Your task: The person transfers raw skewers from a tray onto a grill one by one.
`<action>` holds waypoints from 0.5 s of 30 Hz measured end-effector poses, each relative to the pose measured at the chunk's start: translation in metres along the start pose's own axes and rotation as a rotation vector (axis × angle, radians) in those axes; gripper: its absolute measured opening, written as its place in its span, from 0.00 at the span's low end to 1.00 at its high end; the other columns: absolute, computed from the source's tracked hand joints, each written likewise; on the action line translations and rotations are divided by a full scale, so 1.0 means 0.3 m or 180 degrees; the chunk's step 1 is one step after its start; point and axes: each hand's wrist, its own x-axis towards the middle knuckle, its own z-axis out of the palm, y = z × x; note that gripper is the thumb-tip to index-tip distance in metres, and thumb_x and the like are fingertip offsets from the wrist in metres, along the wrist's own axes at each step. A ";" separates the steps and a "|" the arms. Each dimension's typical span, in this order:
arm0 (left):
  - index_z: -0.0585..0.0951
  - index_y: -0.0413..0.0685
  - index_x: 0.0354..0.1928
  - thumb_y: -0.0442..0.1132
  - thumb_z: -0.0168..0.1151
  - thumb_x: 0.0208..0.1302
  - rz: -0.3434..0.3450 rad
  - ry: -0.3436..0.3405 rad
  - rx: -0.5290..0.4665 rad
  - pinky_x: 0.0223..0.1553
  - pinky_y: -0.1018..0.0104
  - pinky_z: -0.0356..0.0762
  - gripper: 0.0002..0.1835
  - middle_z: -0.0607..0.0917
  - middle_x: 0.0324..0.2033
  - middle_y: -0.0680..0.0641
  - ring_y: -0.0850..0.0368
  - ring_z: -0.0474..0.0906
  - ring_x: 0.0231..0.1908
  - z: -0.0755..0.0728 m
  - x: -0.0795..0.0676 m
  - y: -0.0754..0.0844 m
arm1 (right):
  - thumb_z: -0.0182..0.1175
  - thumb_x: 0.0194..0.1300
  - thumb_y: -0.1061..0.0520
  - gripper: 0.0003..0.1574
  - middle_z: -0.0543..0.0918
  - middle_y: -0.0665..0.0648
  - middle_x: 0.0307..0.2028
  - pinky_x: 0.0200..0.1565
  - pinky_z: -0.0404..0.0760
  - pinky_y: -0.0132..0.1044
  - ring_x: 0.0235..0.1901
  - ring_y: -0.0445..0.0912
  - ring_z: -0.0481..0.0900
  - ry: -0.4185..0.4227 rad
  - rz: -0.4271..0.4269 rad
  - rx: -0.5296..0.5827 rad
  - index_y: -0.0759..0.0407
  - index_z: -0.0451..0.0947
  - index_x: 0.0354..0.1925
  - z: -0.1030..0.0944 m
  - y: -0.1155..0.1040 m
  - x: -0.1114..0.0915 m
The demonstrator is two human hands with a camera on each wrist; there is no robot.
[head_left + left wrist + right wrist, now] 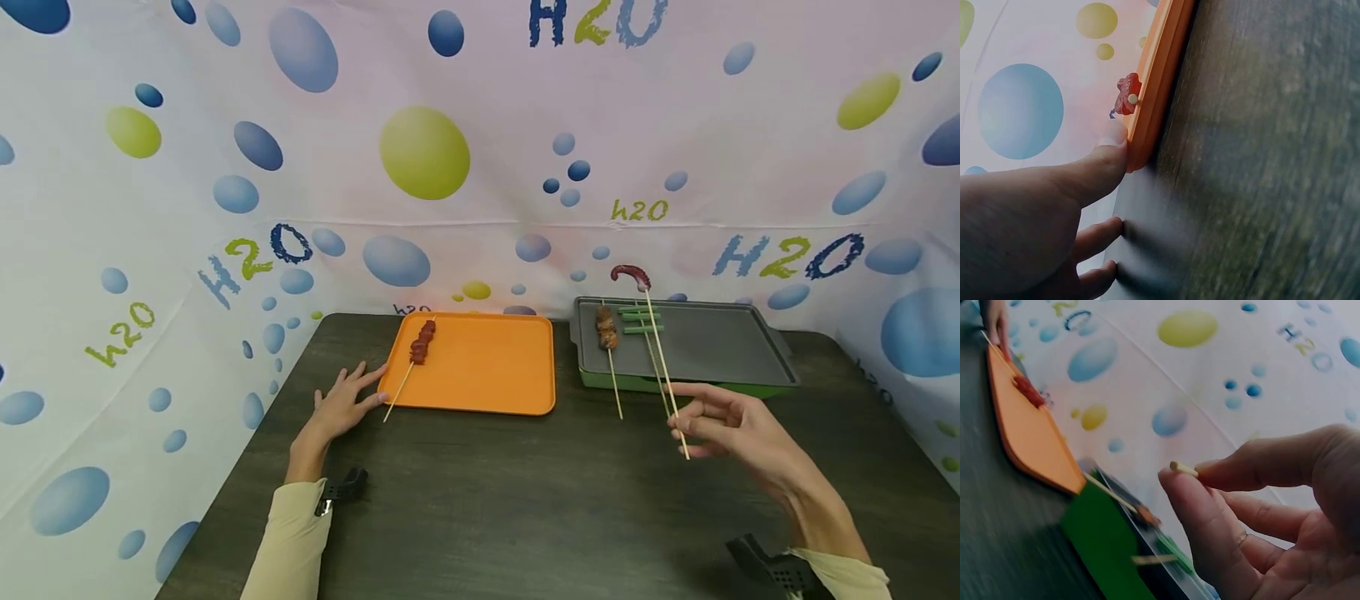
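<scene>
My right hand (738, 429) pinches the lower part of a wooden skewer (662, 350) between thumb and fingers. On its raised tip is a curled dark-red piece (632, 273) resembling an octopus tentacle. The right wrist view shows the stick's butt end (1184, 469) at the fingertips. My left hand (341, 408), fingers spread, touches the left edge of an orange tray (487, 367). A skewer of red meat chunks (422, 343) lies on that tray, its stick over the front edge. In the left wrist view the thumb (1107, 153) rests at the tray's corner.
Right of the tray stands a grey-topped, green-sided grill (712, 337). On its left part lie a browned meat skewer (607, 328) and a green vegetable skewer (637, 320), sticks jutting past the front. A patterned sheet (495, 92) hangs behind the dark table (495, 500).
</scene>
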 end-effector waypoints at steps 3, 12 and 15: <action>0.63 0.50 0.79 0.52 0.57 0.77 0.0006 -0.0030 -0.0032 0.59 0.12 0.27 0.34 0.51 0.77 0.28 0.20 0.37 0.75 0.001 -0.003 -0.004 | 0.58 0.74 0.68 0.27 0.88 0.56 0.40 0.38 0.89 0.44 0.41 0.47 0.89 0.0040 0.0001 0.0012 0.48 0.77 0.66 -0.051 0.018 -0.014; 0.63 0.50 0.79 0.53 0.58 0.76 -0.0019 -0.0001 -0.0023 0.59 0.12 0.26 0.35 0.51 0.77 0.28 0.19 0.36 0.75 0.003 0.004 -0.006 | 0.55 0.76 0.69 0.30 0.89 0.51 0.42 0.39 0.89 0.41 0.42 0.43 0.89 0.0153 0.0086 0.0220 0.37 0.81 0.61 -0.171 0.070 -0.047; 0.63 0.50 0.79 0.54 0.57 0.76 -0.0018 -0.0008 -0.0030 0.59 0.12 0.26 0.35 0.51 0.77 0.28 0.19 0.36 0.74 0.005 0.004 -0.004 | 0.54 0.76 0.68 0.30 0.89 0.50 0.41 0.39 0.88 0.40 0.42 0.43 0.89 0.0182 0.0196 0.0204 0.34 0.81 0.59 -0.199 0.085 -0.056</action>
